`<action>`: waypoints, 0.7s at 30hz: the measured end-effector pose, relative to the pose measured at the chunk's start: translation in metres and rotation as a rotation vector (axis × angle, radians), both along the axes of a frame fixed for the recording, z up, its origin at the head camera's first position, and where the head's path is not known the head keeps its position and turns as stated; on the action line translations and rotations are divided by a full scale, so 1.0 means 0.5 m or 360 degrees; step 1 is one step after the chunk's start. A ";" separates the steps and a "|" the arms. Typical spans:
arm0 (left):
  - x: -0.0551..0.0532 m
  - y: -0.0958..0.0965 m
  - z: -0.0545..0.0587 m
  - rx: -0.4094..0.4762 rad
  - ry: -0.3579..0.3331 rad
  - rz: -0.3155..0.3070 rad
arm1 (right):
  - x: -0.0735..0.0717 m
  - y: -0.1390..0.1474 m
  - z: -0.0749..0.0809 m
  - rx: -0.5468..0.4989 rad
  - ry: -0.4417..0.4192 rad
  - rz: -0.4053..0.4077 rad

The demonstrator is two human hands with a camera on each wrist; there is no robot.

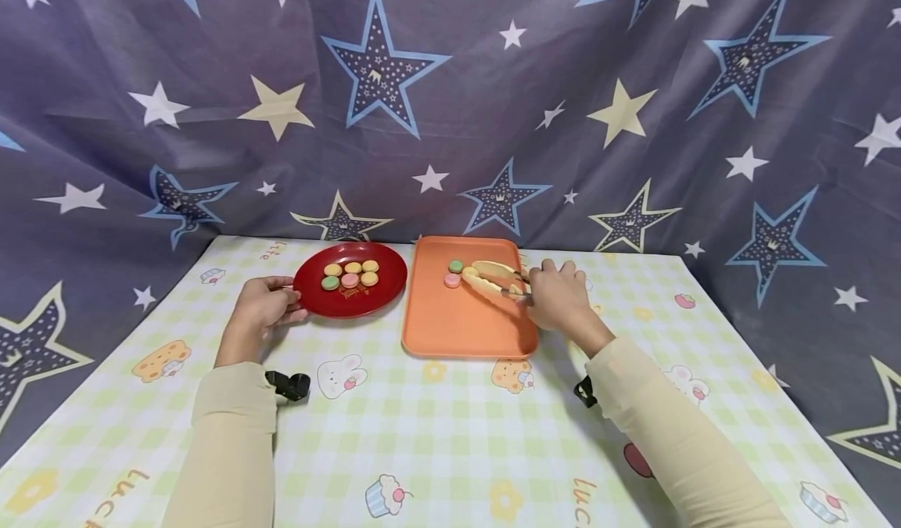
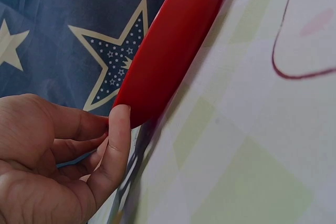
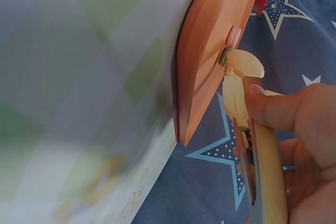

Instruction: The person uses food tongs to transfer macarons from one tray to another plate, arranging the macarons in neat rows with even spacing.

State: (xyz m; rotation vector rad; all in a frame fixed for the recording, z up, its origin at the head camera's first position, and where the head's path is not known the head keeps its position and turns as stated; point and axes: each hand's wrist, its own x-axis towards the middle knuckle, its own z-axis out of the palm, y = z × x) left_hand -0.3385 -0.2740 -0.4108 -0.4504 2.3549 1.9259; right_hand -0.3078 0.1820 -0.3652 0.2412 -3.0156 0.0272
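Observation:
My left hand (image 1: pixel 266 307) pinches the left rim of a round red plate (image 1: pixel 385 297), thumb and fingers at its edge. Yellow macarons (image 1: pixel 353 267), a green macaron (image 1: pixel 330 283) and a pink macaron (image 1: pixel 349 281) sit on that plate in two rows. With my right hand (image 1: pixel 561 297) I grip cream-coloured tongs (image 1: pixel 490 288), held low over the orange tray (image 1: pixel 464 328). Their tips reach beside a second green macaron (image 1: pixel 456 266) and a second pink macaron (image 1: pixel 453 280) on the tray. I cannot tell whether a yellow macaron is between the tips.
A pale green checked tablecloth (image 1: pixel 450 434) with printed animals and cupcakes covers the table. Behind it hangs a dark star-patterned curtain (image 1: pixel 450 137). The plate stands close to the tray's left side. Both wrists wear black camera mounts (image 1: pixel 290 386).

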 end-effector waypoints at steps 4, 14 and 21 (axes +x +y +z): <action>0.000 -0.001 -0.001 0.0004 0.0001 -0.0006 | 0.001 -0.008 0.002 0.0014 0.0016 0.0010; -0.003 -0.004 -0.005 0.0013 0.0017 -0.0028 | 0.001 -0.045 0.007 0.0029 0.0039 0.0037; -0.004 -0.006 -0.003 0.0019 0.0024 -0.0045 | -0.002 -0.079 0.012 0.0039 -0.0002 0.0050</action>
